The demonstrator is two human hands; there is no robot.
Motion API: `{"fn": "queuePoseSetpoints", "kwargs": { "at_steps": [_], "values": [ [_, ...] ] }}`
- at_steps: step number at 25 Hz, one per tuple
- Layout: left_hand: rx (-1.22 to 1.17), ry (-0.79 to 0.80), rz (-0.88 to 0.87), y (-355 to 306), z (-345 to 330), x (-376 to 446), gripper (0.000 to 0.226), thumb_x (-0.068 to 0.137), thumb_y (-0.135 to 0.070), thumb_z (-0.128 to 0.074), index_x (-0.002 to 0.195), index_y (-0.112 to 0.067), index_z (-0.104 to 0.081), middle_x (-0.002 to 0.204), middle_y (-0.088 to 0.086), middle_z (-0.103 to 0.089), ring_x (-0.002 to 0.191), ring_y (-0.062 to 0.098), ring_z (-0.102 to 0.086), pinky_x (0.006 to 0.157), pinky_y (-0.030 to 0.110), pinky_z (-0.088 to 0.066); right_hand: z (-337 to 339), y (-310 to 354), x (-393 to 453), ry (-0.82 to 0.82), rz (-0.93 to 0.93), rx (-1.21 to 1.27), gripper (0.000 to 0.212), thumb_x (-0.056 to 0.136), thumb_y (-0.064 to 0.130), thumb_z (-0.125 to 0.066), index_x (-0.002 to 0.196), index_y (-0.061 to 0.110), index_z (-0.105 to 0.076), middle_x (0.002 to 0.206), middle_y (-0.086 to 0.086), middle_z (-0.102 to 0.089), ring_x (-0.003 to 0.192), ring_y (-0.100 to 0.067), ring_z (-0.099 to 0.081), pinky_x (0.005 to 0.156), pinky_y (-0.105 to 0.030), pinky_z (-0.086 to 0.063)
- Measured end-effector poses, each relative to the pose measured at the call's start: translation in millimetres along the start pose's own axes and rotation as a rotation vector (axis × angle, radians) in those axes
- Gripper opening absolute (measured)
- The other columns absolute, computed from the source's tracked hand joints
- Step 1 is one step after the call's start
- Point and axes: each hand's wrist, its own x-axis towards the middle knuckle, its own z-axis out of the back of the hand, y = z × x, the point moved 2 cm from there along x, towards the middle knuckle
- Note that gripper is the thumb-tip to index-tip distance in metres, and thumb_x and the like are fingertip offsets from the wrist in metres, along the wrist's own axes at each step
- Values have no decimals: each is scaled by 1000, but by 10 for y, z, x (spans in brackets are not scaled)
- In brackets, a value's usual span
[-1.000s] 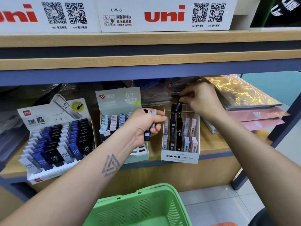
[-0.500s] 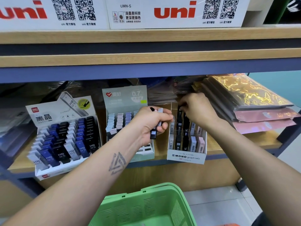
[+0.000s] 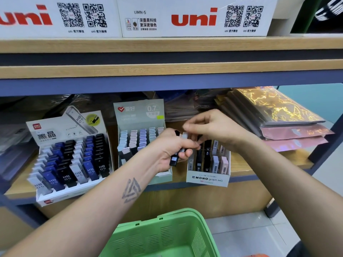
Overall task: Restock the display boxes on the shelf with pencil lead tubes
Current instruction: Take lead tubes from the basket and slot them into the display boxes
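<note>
The right hand (image 3: 217,130) has left the MONO box (image 3: 207,179) and now pinches a pale tube (image 3: 184,138) from the bunch gripped in the left hand (image 3: 172,151); another restock looks imminent.

Green basket (image 3: 167,236) below shelf; glossy folder stack (image 3: 282,115) right; uni cartons (image 3: 194,17) above.

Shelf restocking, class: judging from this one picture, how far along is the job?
Done: the blue-and-black box looks full. In hand: the left hand grips a few tubes, and the right hand reaches for a pale one at their top end. Left: those tubes must go in a box, probably the small white box; the green basket may hold more, contents unseen.
</note>
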Motion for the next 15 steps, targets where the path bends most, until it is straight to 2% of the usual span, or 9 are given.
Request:
{"fn": "queuePoseSetpoints", "kwargs": {
  "at_steps": [1, 3, 8, 15],
  "values": [
    [5, 7, -6, 7, -5, -5, 20, 87, 13, -64, 107, 12, -60, 81, 23, -64, 44, 10, -50, 35, 14, -34, -24, 14, -41, 60, -9, 11, 15, 90, 16, -75, 102, 7, -77, 86, -10, -77, 77, -17, -72, 67, -25, -57],
    [5, 46, -13, 11, -27, -33, 20, 88, 12, -65, 107, 8, -60, 80, 22, -63, 46, 11, -51, 35, 14, -35, -28, -4, -83, 74, -31, 45, 14, 86, 7, -77, 99, 4, -77, 86, -12, -77, 79, -19, -73, 69, -26, -57],
    [14, 156, 19, 1, 15, -105, 12, 95, 3, -61, 106, 4, -57, 84, 22, -64, 43, 11, -46, 32, 15, -32, 243, -76, -120, -121, -139, 348, 15, 89, -7, -67, 103, -4, -70, 80, -16, -73, 72, -21, -70, 64, -24, -61],
    [-97, 25, 48, -11, 55, -72, 26, 100, -3, -54, 119, 14, -55, 92, 26, -69, 38, 8, -42, 30, 15, -32, 361, -211, -192, -96, -160, 367, 14, 89, -8, -67, 102, -4, -70, 92, -25, -74, 82, -27, -74, 72, -29, -63]
  ]
}}
